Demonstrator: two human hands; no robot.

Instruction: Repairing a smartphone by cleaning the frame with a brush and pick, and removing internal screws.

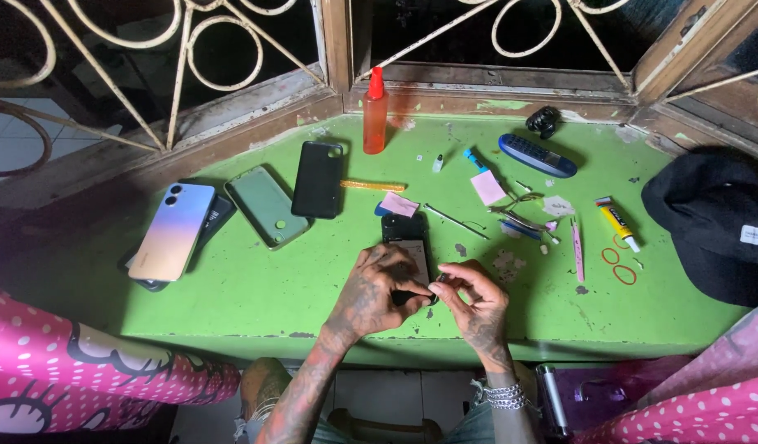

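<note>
1. Working at the near edge of the green table [256, 288], the person bends both hands over an opened black phone [405, 240] that lies flat, its top end pointing away from the person. This phone is the landmark for all positions below.
2. Left hand [372, 294]: curled over the phone's near end, fingers closed on a small dark part or tool at its lower edge. What exactly is gripped cannot be told.
3. Right hand [476, 301]: just right of the phone's near end, thumb and forefinger pinched on something very small at the phone's lower right corner; the item is too small to identify.
4. Beyond the phone: a pink slip [399, 204] touches its far end; further back stand an orange bottle with a red cap [375, 111] and a black phone case [318, 178].
5. Left of the phone: a grey-green case [266, 205], then a pastel-backed phone [172, 230] resting on a darker item.
6. Right of the phone: metal tweezers and loose small parts [519, 220], a pink tool [577, 248], a yellow glue tube [617, 224], red rubber rings [619, 265], a blue remote-like device [537, 155] and a black cap [716, 222].
7. Hazards, as judged:
   - The pinched piece may slip and roll off the near table edge, since the hands work close to it.
   - Uneven pressure from the left hand could shift the unclamped phone.
   - Loose parts nearby could be swept away by a wrist.
</note>
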